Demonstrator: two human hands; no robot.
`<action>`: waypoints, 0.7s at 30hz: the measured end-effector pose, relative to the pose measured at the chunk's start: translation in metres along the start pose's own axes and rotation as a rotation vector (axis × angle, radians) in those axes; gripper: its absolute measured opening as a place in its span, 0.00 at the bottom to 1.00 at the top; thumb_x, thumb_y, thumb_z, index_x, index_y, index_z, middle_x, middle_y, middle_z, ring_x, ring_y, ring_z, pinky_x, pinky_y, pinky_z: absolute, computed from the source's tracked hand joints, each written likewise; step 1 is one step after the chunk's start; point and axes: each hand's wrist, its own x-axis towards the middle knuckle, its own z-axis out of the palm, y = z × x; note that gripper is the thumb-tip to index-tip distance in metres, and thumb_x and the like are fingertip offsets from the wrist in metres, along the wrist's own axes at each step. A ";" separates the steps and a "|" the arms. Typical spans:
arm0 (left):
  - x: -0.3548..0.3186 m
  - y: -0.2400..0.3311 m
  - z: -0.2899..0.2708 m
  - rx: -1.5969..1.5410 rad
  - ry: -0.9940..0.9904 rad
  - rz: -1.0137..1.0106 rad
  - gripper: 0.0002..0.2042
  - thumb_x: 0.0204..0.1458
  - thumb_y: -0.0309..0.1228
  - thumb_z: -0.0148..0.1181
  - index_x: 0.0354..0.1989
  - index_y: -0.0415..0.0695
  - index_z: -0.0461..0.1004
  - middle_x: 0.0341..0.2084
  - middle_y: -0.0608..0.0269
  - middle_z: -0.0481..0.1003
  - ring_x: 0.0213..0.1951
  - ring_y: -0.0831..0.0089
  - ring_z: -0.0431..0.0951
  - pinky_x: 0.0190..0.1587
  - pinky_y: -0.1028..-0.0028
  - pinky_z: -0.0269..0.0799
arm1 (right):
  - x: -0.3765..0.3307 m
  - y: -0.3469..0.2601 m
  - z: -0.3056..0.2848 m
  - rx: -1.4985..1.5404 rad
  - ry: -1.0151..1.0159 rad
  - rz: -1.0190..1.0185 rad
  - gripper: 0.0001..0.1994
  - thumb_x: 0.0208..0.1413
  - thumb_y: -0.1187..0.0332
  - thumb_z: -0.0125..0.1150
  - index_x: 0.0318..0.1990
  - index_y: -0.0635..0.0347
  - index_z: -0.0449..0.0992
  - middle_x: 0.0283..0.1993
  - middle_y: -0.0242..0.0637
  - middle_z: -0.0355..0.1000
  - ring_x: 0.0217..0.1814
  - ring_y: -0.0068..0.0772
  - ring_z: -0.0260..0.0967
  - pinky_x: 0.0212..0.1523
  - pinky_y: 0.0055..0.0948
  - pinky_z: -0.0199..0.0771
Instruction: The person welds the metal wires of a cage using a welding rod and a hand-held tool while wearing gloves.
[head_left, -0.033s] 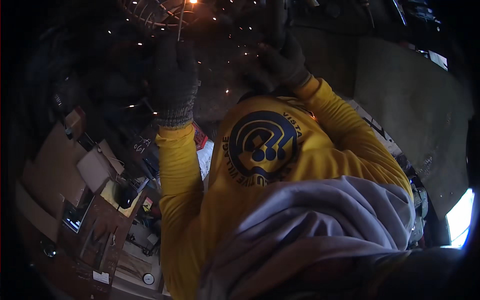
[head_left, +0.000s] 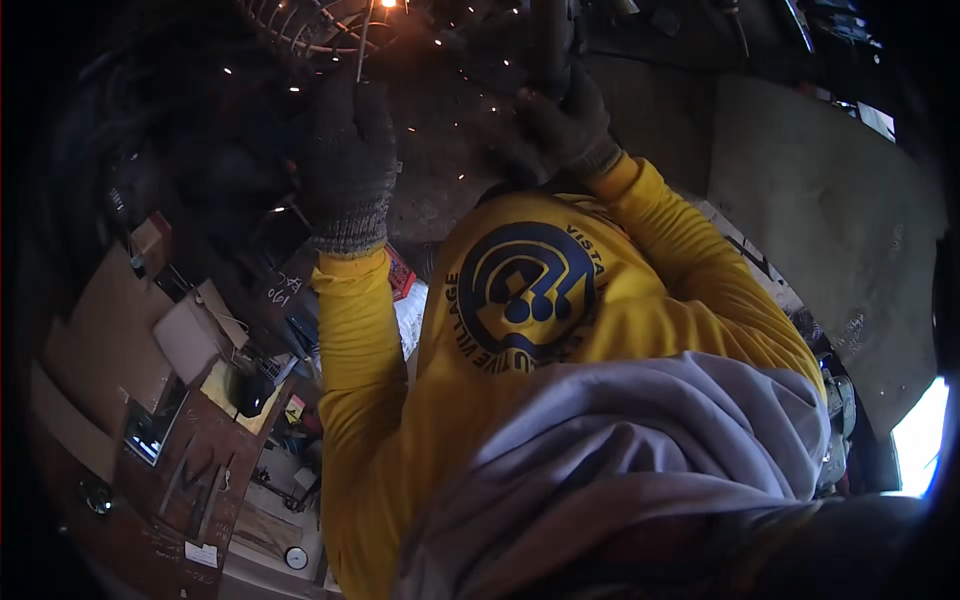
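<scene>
My left hand [head_left: 348, 165], in a dark knitted work glove, is raised at the upper left of the middle, its fingers closed round a thin metal rod [head_left: 362, 50]. The rod points up toward a bright orange glow [head_left: 389, 4] at the top edge, with sparks scattered below it. Beside the rod is a round wire cage [head_left: 305, 28], partly in shadow. My right hand [head_left: 572, 125], also gloved, grips the lower end of a thick dark cylindrical bar [head_left: 549, 45]. The bar's upper end runs out of the picture, and its kind does not show.
Cardboard pieces [head_left: 115, 340] and an open box [head_left: 187, 338] lie on the left. Pliers-like tools [head_left: 195, 490] rest on a reddish-brown surface [head_left: 150, 555]. A round dial gauge [head_left: 296, 557] sits at the lower left. A large plain board [head_left: 820, 230] stands on the right.
The flying sparks have shifted to slightly different places, and the picture is a little brighter. Both hands, the rod and the bar stay where they were.
</scene>
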 end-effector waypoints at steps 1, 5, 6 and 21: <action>0.001 -0.001 0.001 -0.020 -0.012 -0.006 0.14 0.62 0.34 0.58 0.51 0.38 0.76 0.41 0.47 0.80 0.43 0.52 0.82 0.47 0.63 0.77 | 0.001 0.005 0.000 -0.036 0.002 -0.035 0.19 0.56 0.65 0.70 0.51 0.63 0.72 0.34 0.33 0.76 0.32 0.19 0.73 0.34 0.25 0.76; 0.000 -0.002 0.003 -0.109 -0.054 -0.086 0.13 0.63 0.32 0.55 0.50 0.37 0.75 0.41 0.47 0.80 0.44 0.51 0.81 0.48 0.63 0.77 | 0.000 0.013 0.003 0.114 -0.067 0.071 0.21 0.56 0.63 0.70 0.52 0.63 0.70 0.30 0.34 0.76 0.26 0.19 0.73 0.28 0.24 0.74; 0.000 -0.002 0.003 -0.134 -0.064 -0.119 0.13 0.64 0.32 0.55 0.50 0.36 0.75 0.41 0.47 0.80 0.44 0.51 0.82 0.48 0.63 0.76 | 0.000 0.011 0.004 0.225 -0.102 0.158 0.22 0.56 0.62 0.70 0.52 0.63 0.70 0.30 0.34 0.76 0.25 0.19 0.73 0.26 0.24 0.74; -0.001 -0.009 0.007 -0.023 -0.013 -0.032 0.13 0.63 0.32 0.57 0.52 0.40 0.76 0.33 0.58 0.83 0.36 0.67 0.85 0.41 0.70 0.79 | 0.001 0.009 0.008 0.042 -0.126 0.218 0.21 0.57 0.62 0.71 0.52 0.62 0.71 0.34 0.39 0.76 0.32 0.28 0.77 0.34 0.29 0.78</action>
